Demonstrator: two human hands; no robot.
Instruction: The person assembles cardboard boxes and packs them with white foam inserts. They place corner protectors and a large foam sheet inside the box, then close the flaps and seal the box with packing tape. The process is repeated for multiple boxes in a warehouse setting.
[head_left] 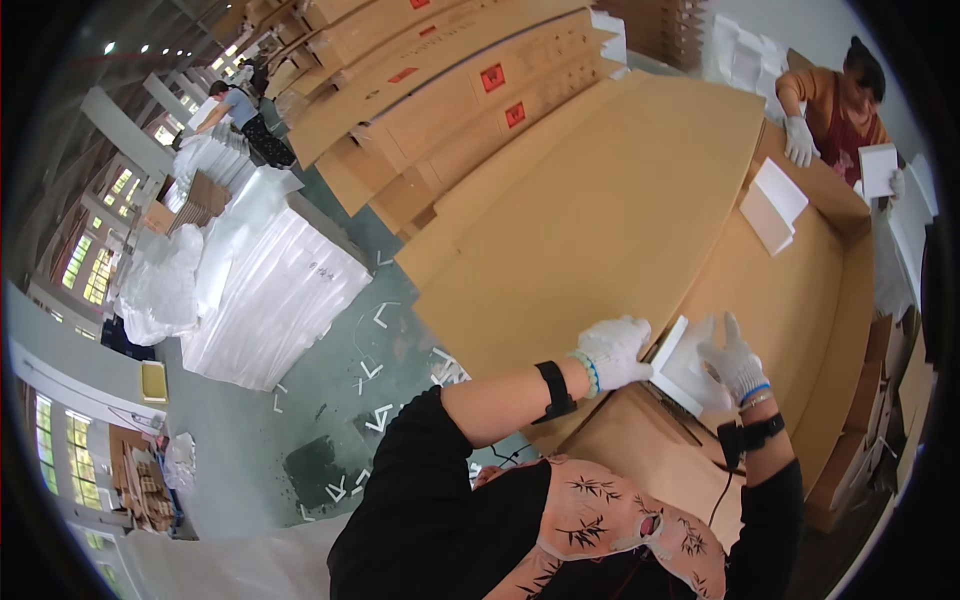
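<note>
My left hand (614,351), in a white glove, lies over the near end of a broad cardboard flap (600,210), its fingers and thumb bent round the edge. Close to its thumb is a white foam piece (682,368) with an upright rim, set in the near end of a long open carton (765,310). My right hand (735,368), also gloved, is spread against the right side of this foam, fingers apart. Farther up the carton lies a second white foam piece (772,207). What my left fingertips press on is partly hidden.
Across the carton, a co-worker (845,110) in white gloves holds a white piece. Stacked cartons (440,110) rise behind the flap. At left stands a plastic-wrapped white stack (275,290); white scraps (378,417) lie on the green floor. Another person (243,115) bends over farther back.
</note>
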